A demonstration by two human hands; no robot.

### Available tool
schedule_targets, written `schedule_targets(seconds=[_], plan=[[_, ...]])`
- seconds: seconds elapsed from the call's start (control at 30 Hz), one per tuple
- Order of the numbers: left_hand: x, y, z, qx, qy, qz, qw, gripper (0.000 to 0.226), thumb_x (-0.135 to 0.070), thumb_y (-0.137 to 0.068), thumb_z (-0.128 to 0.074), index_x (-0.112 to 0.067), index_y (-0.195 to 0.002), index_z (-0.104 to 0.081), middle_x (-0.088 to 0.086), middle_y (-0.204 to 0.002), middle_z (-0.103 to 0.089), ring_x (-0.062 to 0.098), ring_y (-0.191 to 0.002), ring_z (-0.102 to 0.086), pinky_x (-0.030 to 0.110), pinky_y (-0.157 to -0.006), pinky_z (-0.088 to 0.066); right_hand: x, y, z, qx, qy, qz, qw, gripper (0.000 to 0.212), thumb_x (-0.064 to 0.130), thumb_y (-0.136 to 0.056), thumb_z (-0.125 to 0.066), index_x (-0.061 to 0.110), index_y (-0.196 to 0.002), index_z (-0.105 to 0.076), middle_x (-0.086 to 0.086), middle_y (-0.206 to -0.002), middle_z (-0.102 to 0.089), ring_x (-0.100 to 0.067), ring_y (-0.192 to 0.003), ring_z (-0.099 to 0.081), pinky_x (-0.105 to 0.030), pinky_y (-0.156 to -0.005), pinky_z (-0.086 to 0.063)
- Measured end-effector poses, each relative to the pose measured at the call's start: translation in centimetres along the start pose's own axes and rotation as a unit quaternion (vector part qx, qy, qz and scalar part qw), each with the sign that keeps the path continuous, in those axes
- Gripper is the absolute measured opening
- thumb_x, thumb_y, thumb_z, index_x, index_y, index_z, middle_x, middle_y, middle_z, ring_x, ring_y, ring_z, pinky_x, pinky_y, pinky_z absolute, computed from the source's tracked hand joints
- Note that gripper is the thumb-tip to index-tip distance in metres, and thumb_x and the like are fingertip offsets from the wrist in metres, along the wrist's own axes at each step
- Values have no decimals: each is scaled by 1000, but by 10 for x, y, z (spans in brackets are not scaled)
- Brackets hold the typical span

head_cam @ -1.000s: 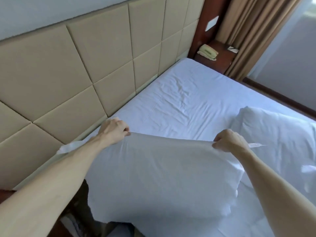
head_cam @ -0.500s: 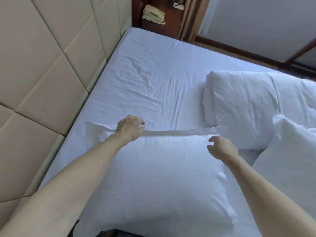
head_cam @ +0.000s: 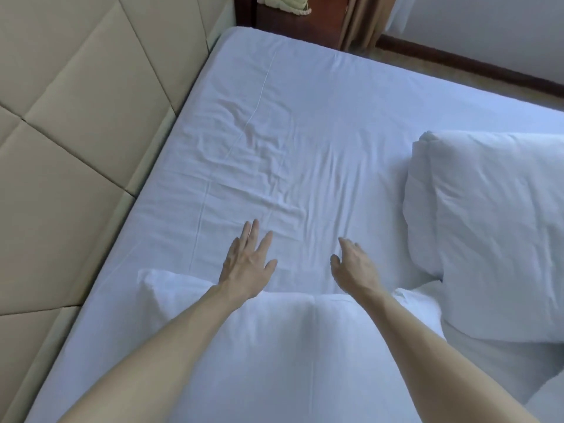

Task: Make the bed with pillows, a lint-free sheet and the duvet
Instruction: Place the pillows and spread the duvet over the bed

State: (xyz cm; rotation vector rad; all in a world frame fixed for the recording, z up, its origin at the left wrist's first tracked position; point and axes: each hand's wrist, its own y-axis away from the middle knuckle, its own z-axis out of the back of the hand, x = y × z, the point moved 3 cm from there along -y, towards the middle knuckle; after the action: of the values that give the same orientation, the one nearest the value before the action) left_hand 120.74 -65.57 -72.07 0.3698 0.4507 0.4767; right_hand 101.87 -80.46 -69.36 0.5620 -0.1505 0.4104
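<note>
From the head camera, the change is plain: a second ago both hands pinched the near pillow (head_cam: 274,355) by its top edge and held it up in front of the headboard (head_cam: 76,123). Half a second ago it already lay on the bed under loosening fingers. Now it lies flat at the near end of the sheet (head_cam: 320,123), and both hands have let go and reached beyond its far edge. The left hand (head_cam: 248,265) is spread with straight fingers, low over the wrinkled sheet. The right hand (head_cam: 351,267) is relaxed, its fingers loosely extended, and holds nothing. Whether either palm presses the cloth cannot be told. By count there are two hands, two forearms crossing the near pillow, and one sheet covering the mattress. Two pillows are clearly seen, the second pillow (head_cam: 494,233) lying to the right, well apart from the hands. A further white bulk (head_cam: 547,403) in the lower right corner may be pillow or duvet. At the top stand one dark nightstand (head_cam: 293,32), one pale telephone (head_cam: 280,3) on it and one curtain (head_cam: 360,22).
</note>
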Motion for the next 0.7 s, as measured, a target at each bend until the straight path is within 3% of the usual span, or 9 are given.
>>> schedule_targets(seconds=[0.1,0.23,0.33,0.47,0.53,0.7], plan=[[2,-67,-41,-45,-50,-60,996,69,-54,-103,-27,-26,-164,-11,8,-171,10,22,-157,13,52,-126,-13,4,-76,-37,-7,34,24,999,55,28,-103,-40,8,-154,-29,-10,-158,-38,-31,-148,-27,-41,-116,-30],[16,-157,-91,-58,-143,-184,971,72,-64,-99,-34,-31,-162,-24,11,-171,-13,24,-159,-2,60,-122,-18,13,-184,-87,-50,50,60,996,64,47,-106,-26,23,-164,-11,-9,-171,-8,-31,-157,-5,-47,-126,-9],[37,-216,-95,-54,-169,-263,948,74,-71,-97,-34,-40,-162,-18,4,-172,-3,22,-158,8,61,-124,0,17,-253,-110,-125,99,100,982,69,58,-100,-24,34,-163,-11,-8,-171,-5,-31,-158,-1,-49,-127,-2],[68,-305,-54,-75,-228,-385,891,65,-60,-99,-41,-42,-159,-27,4,-172,-8,23,-159,0,56,-126,1,16,-297,-121,-205,61,135,968,70,51,-97,-33,29,-162,-21,-10,-170,-14,-29,-158,-5,-51,-127,-7],[90,-356,-24,-102,-236,-346,902,73,-60,-97,-40,-39,-162,-15,3,-172,-6,22,-159,-2,53,-127,0,16,-299,-123,-225,29,148,963,69,46,-96,-35,26,-161,-27,-10,-169,-18,-30,-158,-8,-51,-127,-8],[170,-448,64,-172,-202,-77,961,76,-72,-97,-10,-36,-163,0,-1,-172,2,17,-158,5,46,-127,1,7,-296,-124,-273,-6,170,947,66,41,-96,-37,20,-159,-34,-9,-167,-26,-30,-156,-17,-54,-125,-17]])
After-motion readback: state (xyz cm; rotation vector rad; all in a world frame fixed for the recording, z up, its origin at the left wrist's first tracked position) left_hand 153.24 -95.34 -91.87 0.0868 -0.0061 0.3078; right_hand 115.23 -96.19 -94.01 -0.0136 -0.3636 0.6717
